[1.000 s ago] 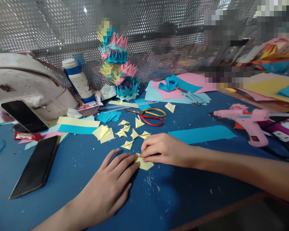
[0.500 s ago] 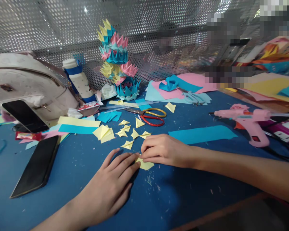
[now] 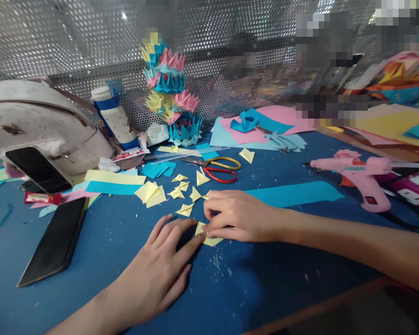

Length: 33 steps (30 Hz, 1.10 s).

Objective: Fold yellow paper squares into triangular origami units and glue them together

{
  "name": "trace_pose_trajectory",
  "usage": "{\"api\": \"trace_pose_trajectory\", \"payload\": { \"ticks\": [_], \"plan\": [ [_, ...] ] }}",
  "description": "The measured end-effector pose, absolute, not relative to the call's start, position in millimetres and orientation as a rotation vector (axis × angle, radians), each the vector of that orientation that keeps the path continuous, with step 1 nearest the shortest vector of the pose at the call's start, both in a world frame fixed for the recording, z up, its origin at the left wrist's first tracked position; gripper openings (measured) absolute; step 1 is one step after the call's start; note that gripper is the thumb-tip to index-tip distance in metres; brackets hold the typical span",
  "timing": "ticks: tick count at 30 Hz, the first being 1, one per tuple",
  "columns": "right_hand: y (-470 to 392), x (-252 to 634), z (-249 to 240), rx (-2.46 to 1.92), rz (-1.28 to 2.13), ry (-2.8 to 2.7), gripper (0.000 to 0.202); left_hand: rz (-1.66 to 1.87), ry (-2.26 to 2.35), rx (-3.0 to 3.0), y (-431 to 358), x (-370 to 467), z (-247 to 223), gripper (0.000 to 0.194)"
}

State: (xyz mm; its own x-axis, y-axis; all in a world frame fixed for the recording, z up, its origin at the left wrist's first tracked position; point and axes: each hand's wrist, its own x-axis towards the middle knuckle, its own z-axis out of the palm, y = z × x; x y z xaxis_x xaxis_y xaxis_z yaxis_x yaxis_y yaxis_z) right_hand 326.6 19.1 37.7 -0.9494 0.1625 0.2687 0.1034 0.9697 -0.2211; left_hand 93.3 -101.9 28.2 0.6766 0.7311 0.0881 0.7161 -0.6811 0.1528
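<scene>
Where the yellow paper (image 3: 213, 241) lies: on the blue table (image 3: 118, 251), between the left hand (image 3: 160, 260) and the right hand (image 3: 239, 216).
Left hand: grip loose, fingers spread, one fingertip on the paper's nine o'clock side.
Right hand: fingers curled onto the paper; I can't tell if its grip pinches it.
Folded yellow bits (image 3: 185, 210): eleven o'clock from the paper.
Scissors (image 3: 206, 164): twelve o'clock, farther off.

A head-worn camera looks forward and down, close over the left hand (image 3: 157, 265) and right hand (image 3: 239, 216). It faces a perforated screen (image 3: 94, 42).
</scene>
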Motion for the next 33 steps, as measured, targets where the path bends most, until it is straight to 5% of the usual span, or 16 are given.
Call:
{"api": "trace_pose_trajectory", "payload": {
  "ticks": [12,18,22,33],
  "plan": [
    [4,334,65,-0.321,0.117,-3.159,0.029,0.243,1.192,2.776,-102,93,29,0.062],
    [29,337,55,-0.235,0.511,-2.976,0.019,0.158,1.094,2.817,-100,93,27,0.065],
    [43,335,47,-0.109,0.789,-2.934,0.029,0.138,1.094,2.811,-99,93,27,0.067],
    [43,334,41,0.067,0.769,-2.811,0.006,0.138,1.087,2.82,-100,93,27,0.069]
  ]
}}
